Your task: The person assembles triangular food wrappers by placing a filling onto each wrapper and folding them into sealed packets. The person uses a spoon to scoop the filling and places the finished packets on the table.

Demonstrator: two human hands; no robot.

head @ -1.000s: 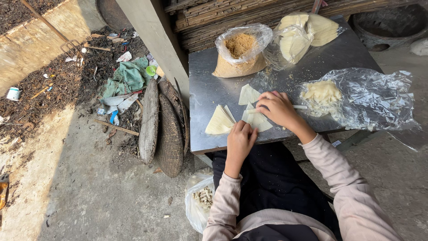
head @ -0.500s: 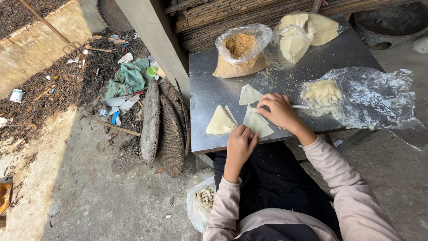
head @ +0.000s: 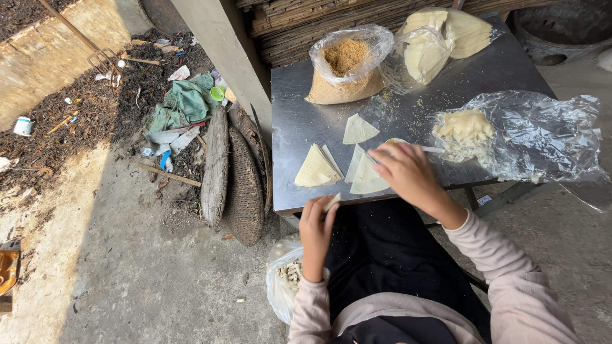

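A stack of pale triangular wrappers (head: 317, 168) lies near the front left corner of the metal tabletop (head: 299, 114). Just off the front edge, the left hand (head: 317, 228) pinches a small pale scrap (head: 332, 202) between thumb and fingers. The right hand (head: 406, 172) rests curled on a triangular wrapper (head: 366, 178) at the front edge, apparently gripping a thin utensil (head: 433, 150). A clear bag of dough (head: 523, 134) covers the right edge.
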